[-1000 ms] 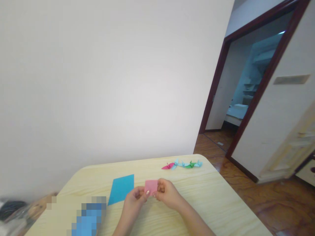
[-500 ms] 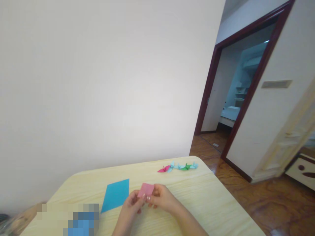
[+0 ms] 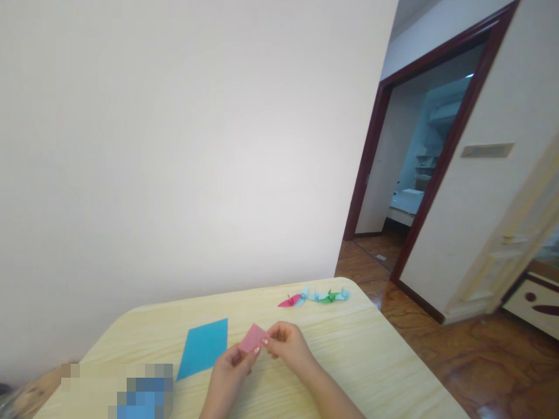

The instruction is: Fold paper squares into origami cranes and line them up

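Observation:
A small square of pink paper (image 3: 252, 338) is held up at a slant between both hands, over the table. My left hand (image 3: 231, 372) pinches its lower edge, and my right hand (image 3: 286, 343) grips its right side. Left of my hands, a flat sheet of blue paper (image 3: 201, 349) lies on the table, not touching them. Farther away, a row of small origami cranes (image 3: 313, 297) in pink, pale blue and green lies near the far edge.
The light wood table (image 3: 332, 349) has a rounded far corner, with a white wall behind it. A pixelated blur (image 3: 142, 393) covers something at the lower left. To the right are a wooden floor (image 3: 419, 343) and a dark-framed doorway (image 3: 384, 151).
The pink paper has tilted to a steeper slant between my fingers, and my right hand has turned slightly. The view has drifted a little, shifting the table left and down since the oldest frame.

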`<state>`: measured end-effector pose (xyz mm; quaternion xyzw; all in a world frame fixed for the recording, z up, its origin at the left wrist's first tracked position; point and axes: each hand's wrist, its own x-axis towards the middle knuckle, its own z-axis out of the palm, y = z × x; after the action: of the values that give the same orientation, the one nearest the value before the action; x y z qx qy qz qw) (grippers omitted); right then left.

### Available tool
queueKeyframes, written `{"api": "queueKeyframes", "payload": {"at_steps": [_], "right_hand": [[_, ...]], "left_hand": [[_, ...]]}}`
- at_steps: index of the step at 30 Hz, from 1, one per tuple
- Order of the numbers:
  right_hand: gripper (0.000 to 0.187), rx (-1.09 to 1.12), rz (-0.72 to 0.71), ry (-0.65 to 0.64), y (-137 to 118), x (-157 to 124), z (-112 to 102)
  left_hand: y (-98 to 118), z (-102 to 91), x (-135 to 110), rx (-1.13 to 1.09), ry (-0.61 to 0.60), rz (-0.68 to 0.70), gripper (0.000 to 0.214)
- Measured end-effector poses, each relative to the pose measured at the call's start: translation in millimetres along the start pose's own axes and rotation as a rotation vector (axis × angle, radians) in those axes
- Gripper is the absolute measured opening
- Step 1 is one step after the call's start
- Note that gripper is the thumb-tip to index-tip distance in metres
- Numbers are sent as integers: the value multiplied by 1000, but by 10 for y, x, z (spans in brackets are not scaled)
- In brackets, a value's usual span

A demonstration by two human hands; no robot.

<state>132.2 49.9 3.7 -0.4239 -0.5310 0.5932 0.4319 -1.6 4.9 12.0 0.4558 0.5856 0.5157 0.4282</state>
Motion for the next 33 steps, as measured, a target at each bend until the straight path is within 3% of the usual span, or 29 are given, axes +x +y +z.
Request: {"api": "queueKeyframes", "payload": {"at_steps": [11, 19, 24, 29, 33], "right_hand": [[53, 68, 48, 31, -89, -19, -71], [36, 7, -74, -48, 14, -8, -3], [16, -55, -129, -65, -42, -55, -42], [15, -133, -225, 36, -37, -65, -54], [13, -172, -221, 39, -29, -53, -49]], "left_hand": [[13, -32, -13, -25, 8, -8, 43], [-5, -57, 27, -62, -67, -17, 47], [19, -125, 45, -89, -15, 21, 43], [10, -98, 43, -123, 24, 64, 40], [-11, -82, 41, -136, 14, 63, 40]]}}
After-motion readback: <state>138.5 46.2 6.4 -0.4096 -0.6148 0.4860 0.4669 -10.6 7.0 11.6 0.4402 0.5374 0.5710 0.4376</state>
